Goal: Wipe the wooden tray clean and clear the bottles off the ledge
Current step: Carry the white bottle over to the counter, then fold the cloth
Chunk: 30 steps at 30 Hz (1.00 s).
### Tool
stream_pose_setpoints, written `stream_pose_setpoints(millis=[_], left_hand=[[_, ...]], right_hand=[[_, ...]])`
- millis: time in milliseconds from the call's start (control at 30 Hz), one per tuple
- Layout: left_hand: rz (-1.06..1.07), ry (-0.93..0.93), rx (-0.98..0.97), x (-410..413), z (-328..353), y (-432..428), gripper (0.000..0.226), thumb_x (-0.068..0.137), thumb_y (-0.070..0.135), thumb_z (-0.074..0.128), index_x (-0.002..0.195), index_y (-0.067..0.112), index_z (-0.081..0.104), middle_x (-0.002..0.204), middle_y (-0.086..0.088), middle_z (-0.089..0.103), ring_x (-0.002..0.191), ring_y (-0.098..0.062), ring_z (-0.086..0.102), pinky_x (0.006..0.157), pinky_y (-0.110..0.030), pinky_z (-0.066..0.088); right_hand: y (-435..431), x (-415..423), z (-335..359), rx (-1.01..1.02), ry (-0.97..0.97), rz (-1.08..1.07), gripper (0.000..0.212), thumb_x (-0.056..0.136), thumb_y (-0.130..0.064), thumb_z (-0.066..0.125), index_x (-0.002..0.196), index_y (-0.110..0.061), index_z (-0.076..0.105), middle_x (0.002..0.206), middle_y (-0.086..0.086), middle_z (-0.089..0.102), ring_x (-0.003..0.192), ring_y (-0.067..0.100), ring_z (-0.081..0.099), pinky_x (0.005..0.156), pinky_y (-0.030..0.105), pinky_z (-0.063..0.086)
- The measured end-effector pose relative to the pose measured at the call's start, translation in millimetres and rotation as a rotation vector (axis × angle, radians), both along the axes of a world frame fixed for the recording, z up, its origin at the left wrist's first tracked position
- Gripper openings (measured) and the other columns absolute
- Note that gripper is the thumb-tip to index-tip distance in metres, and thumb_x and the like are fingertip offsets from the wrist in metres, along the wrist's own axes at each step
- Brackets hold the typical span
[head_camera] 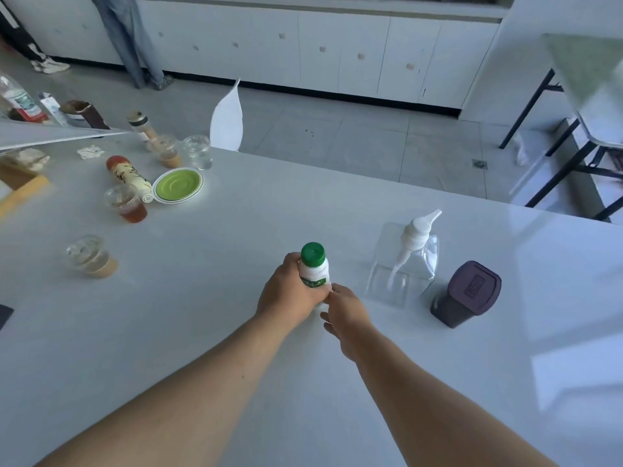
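So the left hand (290, 291) is gripping a green-capped white bottle (314, 269), standing upright on the white surface (236, 264). The right hand (344, 313) is touching its base, fingers loosely open, beside a clear pump dispenser (406, 261).

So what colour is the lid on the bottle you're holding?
Green, on the white bottle's cap; the head view shows it clearly.

white table (236, 332) carries cups (91, 256), green saucer (177, 186), pump bottle (404, 261), purple container (467, 294).
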<state>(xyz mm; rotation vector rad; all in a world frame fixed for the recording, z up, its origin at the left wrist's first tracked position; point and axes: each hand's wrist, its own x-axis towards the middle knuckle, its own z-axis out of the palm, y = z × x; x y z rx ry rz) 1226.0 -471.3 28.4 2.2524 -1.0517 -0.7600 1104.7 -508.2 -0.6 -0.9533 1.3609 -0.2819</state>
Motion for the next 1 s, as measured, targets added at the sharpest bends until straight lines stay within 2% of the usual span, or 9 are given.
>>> stream_pose_setpoints(millis=[33,100,133,233,300,433,600,800,1000], left_hand=[[0.012,0.011,0.021,-0.3,-0.6,4.4,0.083,0.07,0.055,0.086,0.138,0.034,0.045,0.136,0.009,0.062,0.113,-0.018,0.063,0.082,-0.03,0.046],[0.045,-0.021,0.126,-5.1,0.2,18.3,0.105,0.067,0.067,0.084,0.151,0.027,0.037,0.147,0.002,0.055,0.126,-0.023,0.059,0.092,-0.034,0.046],[0.045,-0.061,0.205,-7.5,-0.1,26.3,0.099,0.066,0.073,0.079,0.145,0.025,0.043,0.141,0.001,0.059,0.122,-0.024,0.061,0.088,-0.033,0.047],[-0.114,-0.145,0.39,-38.1,6.6,45.3,0.058,0.071,0.078,0.067,0.102,0.03,0.059,0.11,0.008,0.07,0.092,-0.015,0.065,0.078,-0.031,0.052],[-0.221,-0.177,0.361,-68.3,13.6,50.0,0.054,0.074,0.076,0.066,0.105,0.032,0.062,0.113,0.01,0.07,0.097,-0.015,0.066,0.081,-0.031,0.052],[-0.461,-0.361,0.131,-170.7,44.4,50.0,0.082,0.076,0.077,0.064,0.142,0.031,0.052,0.145,0.005,0.057,0.131,-0.024,0.051,0.099,-0.038,0.049],[-0.731,-0.443,-0.032,-364.2,86.0,74.0,0.091,0.074,0.081,0.062,0.149,0.032,0.044,0.155,0.011,0.046,0.14,-0.022,0.04,0.107,-0.041,0.043],[-1.071,-0.389,-0.149,-632.3,102.1,161.6,0.088,0.077,0.077,0.064,0.15,0.033,0.042,0.157,0.013,0.043,0.143,-0.019,0.036,0.108,-0.041,0.041],[-1.5,-0.29,-0.231,-901.9,103.3,311.7,0.087,0.078,0.075,0.062,0.152,0.033,0.04,0.158,0.014,0.04,0.145,-0.017,0.034,0.109,-0.04,0.04]], right_hand=[[2.2,-4.2,0.1,-0.018,0.018,0.015,0.052,0.092,-0.029,0.053,0.144,-0.029,0.054,0.139,0.007,0.064,0.117,0.029,0.064,0.102,0.05,0.054],[8.2,-20.4,4.3,-0.116,0.1,0.07,0.059,0.095,-0.033,0.054,0.153,-0.026,0.044,0.147,0.004,0.057,0.113,0.021,0.057,0.09,0.036,0.05],[11.8,-30.2,6.0,-0.191,0.156,0.109,0.056,0.095,-0.035,0.054,0.149,-0.024,0.049,0.145,0.004,0.059,0.107,0.019,0.058,0.086,0.033,0.048],[26.5,-85.3,21.3,-0.405,0.341,0.219,0.044,0.088,-0.051,0.054,0.126,-0.03,0.065,0.125,-0.004,0.072,0.099,0.016,0.065,0.082,0.032,0.053],[35.7,-131.0,30.1,-0.591,0.493,0.315,0.055,0.085,-0.064,0.052,0.128,-0.031,0.064,0.125,-0.007,0.07,0.115,0.018,0.061,0.092,0.036,0.052],[58.1,-256.6,57.7,-0.9,0.782,0.39,0.084,0.081,-0.077,0.042,0.148,-0.027,0.046,0.146,-0.001,0.055,0.144,0.029,0.037,0.119,0.045,0.032],[121.5,-456.9,93.6,-0.886,1.021,0.255,0.095,0.08,-0.082,0.038,0.158,-0.027,0.028,0.165,0.006,0.034,0.157,0.037,0.015,0.126,0.057,0.013],[278.4,-709.1,128.5,-0.761,1.194,-0.013,0.094,0.081,-0.08,0.038,0.158,-0.025,0.029,0.163,0.007,0.037,0.155,0.038,0.018,0.125,0.059,0.016],[486.8,-924.5,148.2,-0.526,1.313,-0.387,0.087,0.083,-0.074,0.046,0.154,-0.025,0.035,0.156,0.004,0.043,0.15,0.035,0.026,0.122,0.051,0.022]])
